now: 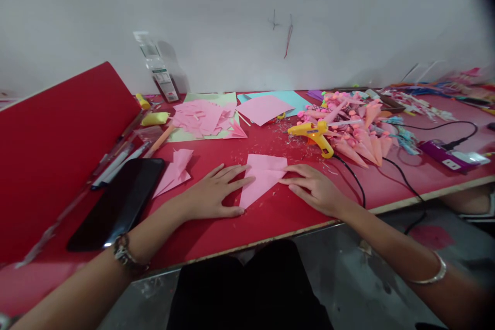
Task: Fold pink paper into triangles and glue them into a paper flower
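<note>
A folded pink paper (263, 178) lies flat on the red table (216, 234) near its front edge. My left hand (214, 192) rests with spread fingers, its fingertips on the paper's left side and the thumb at the lower corner. On the right side, my right hand (312, 189) touches the paper's edge with its fingertips, fingers apart. Another folded pink piece (176, 171) lies left of my left hand. Behind the paper are a pile of pink cut pieces (201, 117) on pale green sheets and a larger pink sheet (265, 108) over a blue one.
A yellow glue gun (315, 136) with a black cable lies before a heap of pink cones (361, 136). At left are a black phone (118, 203), pens and a red board (65, 154). A bottle (160, 72) stands by the wall; a purple power strip (444, 155) lies right.
</note>
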Demonstrator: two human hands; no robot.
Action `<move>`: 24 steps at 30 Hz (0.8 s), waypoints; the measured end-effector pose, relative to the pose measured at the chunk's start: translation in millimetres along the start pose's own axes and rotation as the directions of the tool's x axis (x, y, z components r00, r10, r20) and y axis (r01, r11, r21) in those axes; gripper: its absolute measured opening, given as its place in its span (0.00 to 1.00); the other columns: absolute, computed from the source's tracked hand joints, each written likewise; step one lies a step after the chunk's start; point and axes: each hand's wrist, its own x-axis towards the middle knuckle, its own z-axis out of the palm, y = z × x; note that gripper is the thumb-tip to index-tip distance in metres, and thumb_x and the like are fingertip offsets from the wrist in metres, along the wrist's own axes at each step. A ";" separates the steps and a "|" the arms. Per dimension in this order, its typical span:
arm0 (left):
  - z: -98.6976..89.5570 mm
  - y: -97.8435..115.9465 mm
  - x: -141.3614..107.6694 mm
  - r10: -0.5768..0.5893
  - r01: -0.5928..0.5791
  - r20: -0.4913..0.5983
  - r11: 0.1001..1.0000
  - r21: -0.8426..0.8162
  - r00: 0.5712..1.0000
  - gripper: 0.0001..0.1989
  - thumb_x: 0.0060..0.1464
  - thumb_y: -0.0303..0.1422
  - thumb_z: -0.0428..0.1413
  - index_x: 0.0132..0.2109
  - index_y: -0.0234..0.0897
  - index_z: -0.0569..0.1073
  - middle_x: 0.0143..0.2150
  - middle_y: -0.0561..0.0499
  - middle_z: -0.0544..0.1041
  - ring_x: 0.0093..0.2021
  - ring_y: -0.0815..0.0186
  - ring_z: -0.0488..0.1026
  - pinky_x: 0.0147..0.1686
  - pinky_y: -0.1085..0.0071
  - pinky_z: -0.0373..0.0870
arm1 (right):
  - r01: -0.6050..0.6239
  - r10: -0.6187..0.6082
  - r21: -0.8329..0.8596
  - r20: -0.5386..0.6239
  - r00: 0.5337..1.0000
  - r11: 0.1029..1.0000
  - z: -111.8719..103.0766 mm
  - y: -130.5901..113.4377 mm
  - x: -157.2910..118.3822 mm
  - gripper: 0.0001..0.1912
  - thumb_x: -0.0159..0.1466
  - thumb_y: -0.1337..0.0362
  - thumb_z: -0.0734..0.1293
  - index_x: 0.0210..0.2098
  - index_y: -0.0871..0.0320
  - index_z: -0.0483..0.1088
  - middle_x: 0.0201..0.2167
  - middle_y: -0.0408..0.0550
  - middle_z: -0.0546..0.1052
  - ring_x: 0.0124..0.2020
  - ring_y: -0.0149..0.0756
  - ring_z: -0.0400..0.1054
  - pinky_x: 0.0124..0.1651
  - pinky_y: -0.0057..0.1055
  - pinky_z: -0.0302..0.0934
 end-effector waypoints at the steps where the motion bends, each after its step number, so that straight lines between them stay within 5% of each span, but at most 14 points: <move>1: -0.5 1.1 -0.4 0.002 -0.002 -0.006 1.000 0.000 1.000 0.32 0.51 0.50 0.43 0.61 0.51 0.44 0.65 0.51 0.40 0.62 0.57 0.41 0.58 0.56 0.38 | -0.006 0.006 -0.001 -0.004 1.000 1.000 0.4 0.0 -0.8 0.16 0.62 0.62 0.55 0.45 0.53 0.68 0.49 0.49 0.66 0.50 0.36 0.58 0.52 0.37 0.54; 7: -2.0 11.6 -4.6 0.115 -0.113 -0.041 0.993 0.035 0.993 0.21 0.57 0.41 0.41 0.57 0.56 0.53 0.64 0.56 0.45 0.62 0.60 0.42 0.57 0.53 0.35 | -0.027 0.027 -0.030 -0.018 0.999 0.999 1.6 -0.7 -1.9 0.17 0.62 0.62 0.54 0.49 0.54 0.64 0.49 0.49 0.66 0.51 0.36 0.59 0.53 0.38 0.55; 12: 1.5 20.0 -14.8 0.153 -0.150 -0.061 0.987 0.057 0.986 0.20 0.59 0.36 0.38 0.58 0.56 0.50 0.61 0.57 0.54 0.61 0.66 0.47 0.58 0.57 0.33 | -0.004 0.001 -0.122 -0.021 1.000 0.992 1.1 -0.4 -2.4 0.17 0.62 0.62 0.55 0.49 0.56 0.65 0.49 0.50 0.67 0.50 0.37 0.60 0.52 0.39 0.56; 19: 5.6 28.8 -37.5 0.090 -0.088 -0.039 0.996 0.032 0.995 0.21 0.59 0.39 0.38 0.60 0.50 0.48 0.59 0.57 0.58 0.61 0.68 0.49 0.59 0.62 0.32 | -0.031 0.032 -0.231 0.001 0.999 0.973 -5.5 5.7 -8.5 0.18 0.62 0.62 0.55 0.49 0.59 0.65 0.49 0.51 0.68 0.50 0.38 0.60 0.52 0.39 0.57; 24: -0.5 33.8 -49.2 0.051 -0.051 0.004 0.998 -0.026 0.999 0.22 0.58 0.39 0.39 0.60 0.49 0.49 0.60 0.58 0.56 0.60 0.68 0.49 0.58 0.65 0.41 | -0.034 0.027 -0.193 -0.038 0.999 0.981 -1.8 0.0 -6.5 0.20 0.61 0.63 0.55 0.52 0.58 0.61 0.52 0.51 0.64 0.53 0.38 0.57 0.53 0.40 0.54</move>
